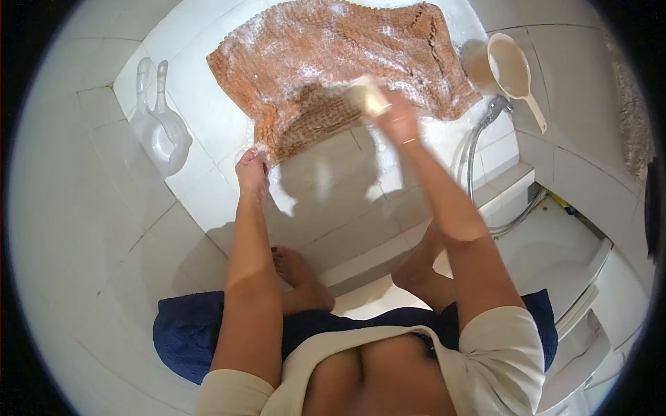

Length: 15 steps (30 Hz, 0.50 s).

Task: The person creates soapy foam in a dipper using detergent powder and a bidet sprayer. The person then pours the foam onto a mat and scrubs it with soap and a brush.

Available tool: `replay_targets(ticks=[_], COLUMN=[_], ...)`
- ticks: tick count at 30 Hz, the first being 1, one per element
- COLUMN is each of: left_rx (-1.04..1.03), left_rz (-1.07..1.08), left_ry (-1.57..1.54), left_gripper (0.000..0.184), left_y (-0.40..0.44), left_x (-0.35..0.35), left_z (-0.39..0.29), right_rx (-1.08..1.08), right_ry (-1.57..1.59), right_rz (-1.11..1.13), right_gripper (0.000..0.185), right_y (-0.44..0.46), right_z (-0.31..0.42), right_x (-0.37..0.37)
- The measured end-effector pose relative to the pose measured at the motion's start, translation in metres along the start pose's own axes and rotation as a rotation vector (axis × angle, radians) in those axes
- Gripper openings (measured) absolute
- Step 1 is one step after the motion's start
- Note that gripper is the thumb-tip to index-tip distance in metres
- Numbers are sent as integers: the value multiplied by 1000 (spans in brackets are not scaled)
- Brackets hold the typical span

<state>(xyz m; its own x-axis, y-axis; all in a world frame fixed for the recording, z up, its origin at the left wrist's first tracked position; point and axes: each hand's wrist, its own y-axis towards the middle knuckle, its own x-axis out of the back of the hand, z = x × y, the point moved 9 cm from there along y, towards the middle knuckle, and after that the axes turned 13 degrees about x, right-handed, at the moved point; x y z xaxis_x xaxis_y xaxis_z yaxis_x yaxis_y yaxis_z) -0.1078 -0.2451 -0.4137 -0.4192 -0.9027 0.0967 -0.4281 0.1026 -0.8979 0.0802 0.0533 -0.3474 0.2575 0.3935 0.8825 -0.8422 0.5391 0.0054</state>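
Observation:
A brown, shaggy bath mat (298, 55) with white suds on it lies spread over the white tiled floor. Its near edge is folded up, showing a woven underside. My left hand (252, 172) is closed on the mat's near left corner. In my right hand (401, 121), blurred by motion, is a pale scrub brush (369, 97). The brush is over the near middle of the mat; its bristles are hidden, and I cannot tell whether they touch the mat.
A clear plastic dipper (166, 142) rests by the left wall. On the right are a beige dipper (510, 66) and a shower head (498, 105) with its hose (473, 156). A toilet (555, 256) stands at the lower right. A low tiled step (361, 270) runs by my feet.

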Motion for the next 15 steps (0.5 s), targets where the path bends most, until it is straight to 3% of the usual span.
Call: replay_targets(ticks=[1,2,3,5,6,7,9,10,12,13,14,15], left_rx=[8,-16,-39,-57,-57,-58,3,-3,45,51,64,61], left_rz=[1,14,27,36,30,31,28,23,36,51,9,-21], left_ry=[-1,13,30,15,7,11,-72,-72,-128,-88,-55,-27], left_gripper=[4,3,2,2,2,2,7,7,19,35,39,42], left_y=[0,1,1,5,4,2,3,0,-4,22,20,21], left_x=[1,0,-1,-6,-6,-8,-9,-7,1,14,18,15], left_z=[4,2,0,-3,1,2,4,2,-2,10,16,13], right_rx=[-266,-297,-363,-288,-463,-158,-275,-239,-158,-90,38,39], right_ry=[92,-224,-171,-202,157,132,226,590,552,502,305,280], right_rz=[-84,-84,-220,-242,-136,-282,44,369,309,276,33,-50], right_gripper=[58,58,55,56,55,55,57,62,62,61,45,39], right_y=[-15,-16,-30,-21,-18,-17,-20,-23,-10,-14,-22,-18], right_z=[-66,-89,-94,-64,-38,-6,114,179,176,169,128,84], right_x=[26,69,97,86,57,7,-71,-86,-77,-71,-51,-12])
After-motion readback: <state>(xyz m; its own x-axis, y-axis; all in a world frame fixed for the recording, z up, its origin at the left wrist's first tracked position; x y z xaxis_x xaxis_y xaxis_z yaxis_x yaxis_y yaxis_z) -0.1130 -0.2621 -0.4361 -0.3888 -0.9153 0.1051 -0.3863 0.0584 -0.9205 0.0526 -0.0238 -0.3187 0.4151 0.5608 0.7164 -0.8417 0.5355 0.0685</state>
